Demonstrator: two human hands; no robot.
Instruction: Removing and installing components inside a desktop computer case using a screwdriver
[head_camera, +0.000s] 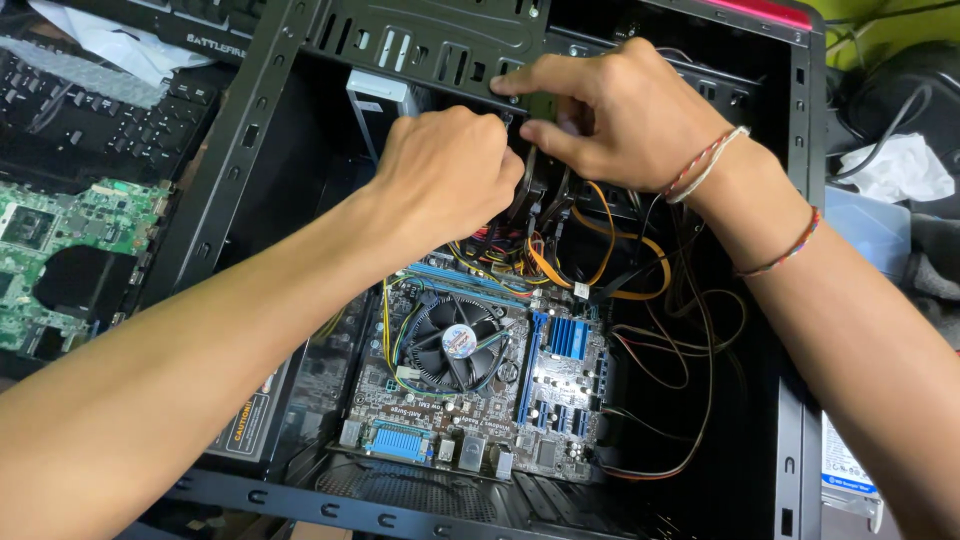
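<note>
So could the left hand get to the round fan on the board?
Probably yes. The left hand is bunched up by the cables just above the fan. The case side is open and nothing covers the fan, only a few thin wires at its edge.

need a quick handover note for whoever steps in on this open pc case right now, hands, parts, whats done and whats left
Left hand: closed in a fist around something at the drive bracket; what it grips is hidden.
Right hand: fingers pinched on the bracket's lower edge, just above the cable bundle.
Parts: the computer case lies open; the motherboard with its cooler fan is mounted. A separate green circuit board lies outside the case on the left.
Done: side panel off, board fitted.
Left: cables hang loose and untidied; work at the bracket looks unfinished.
</note>
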